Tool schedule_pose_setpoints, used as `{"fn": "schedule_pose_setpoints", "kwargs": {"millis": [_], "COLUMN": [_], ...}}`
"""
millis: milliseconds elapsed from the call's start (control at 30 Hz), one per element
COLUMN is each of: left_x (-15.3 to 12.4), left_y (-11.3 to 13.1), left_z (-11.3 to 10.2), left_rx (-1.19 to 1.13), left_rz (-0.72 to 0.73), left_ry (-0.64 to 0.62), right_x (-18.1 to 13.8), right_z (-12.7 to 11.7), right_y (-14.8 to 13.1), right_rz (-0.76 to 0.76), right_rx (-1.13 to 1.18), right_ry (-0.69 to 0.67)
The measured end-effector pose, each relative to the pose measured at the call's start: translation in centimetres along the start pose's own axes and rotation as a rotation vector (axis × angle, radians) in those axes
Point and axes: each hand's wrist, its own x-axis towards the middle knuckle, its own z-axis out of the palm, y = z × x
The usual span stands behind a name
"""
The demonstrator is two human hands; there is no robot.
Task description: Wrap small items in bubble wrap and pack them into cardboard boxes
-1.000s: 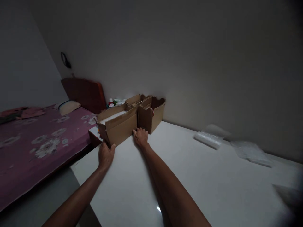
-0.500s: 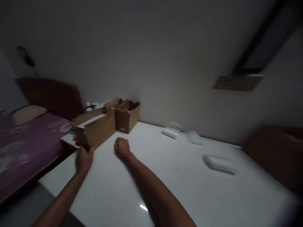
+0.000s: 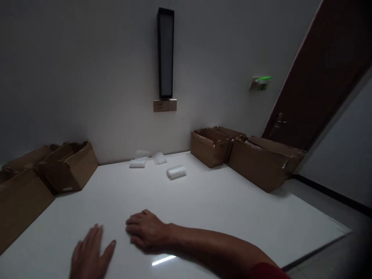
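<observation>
Low over the white table, my left hand is open, its thumb spread from the fingers and nothing in it. Beside it, my right hand lies palm down on the tabletop, fingers loosely extended and holding nothing. Farther back, a bubble-wrapped roll rests on the table. Near the wall are another small clear-wrapped bundle and a crumpled piece of clear wrap. What is inside the wraps cannot be made out.
Open cardboard boxes stand at the left, one against the wall and one nearer. More boxes line the right side, including a long one. A wall socket sits below a black-framed lamp. A door is at right.
My view has swung to the right, bringing the right-hand boxes and door into sight. My left hand has come away from the cardboard box. My right hand's fingers have uncurled onto the table.
</observation>
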Motion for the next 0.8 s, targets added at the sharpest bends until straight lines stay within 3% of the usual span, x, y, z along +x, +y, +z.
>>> {"fn": "schedule_pose_setpoints", "kwargs": {"millis": [133,267,367,467,567,633,800], "left_x": [-1.0,-2.9,-4.0,-4.2,-3.9,-3.8,-3.8], "left_y": [10.3,18.8,22.4,23.5,23.2,23.0,23.2], "left_z": [2.1,4.6,6.1,7.0,7.1,6.7,4.8], "left_rx": [-0.190,-0.455,-0.573,-0.585,-0.610,-0.647,-0.777], "left_rz": [0.400,0.666,0.780,0.827,0.800,0.740,0.472], "left_ry": [-0.130,-0.329,-0.348,-0.301,-0.288,-0.296,-0.394], "right_x": [-3.8,-6.7,-8.7,-10.1,-11.0,-11.7,-15.6], "right_z": [-4.9,-13.1,-18.6,-21.6,-22.5,-22.8,-23.8], "right_y": [7.7,18.0,24.3,28.1,29.3,28.7,22.3], "right_rz": [0.363,0.670,0.840,0.970,1.010,0.998,0.914], "right_rx": [-0.139,-0.297,-0.390,-0.408,-0.380,-0.365,-0.402], "right_ry": [0.132,0.345,0.464,0.504,0.494,0.470,0.402]}}
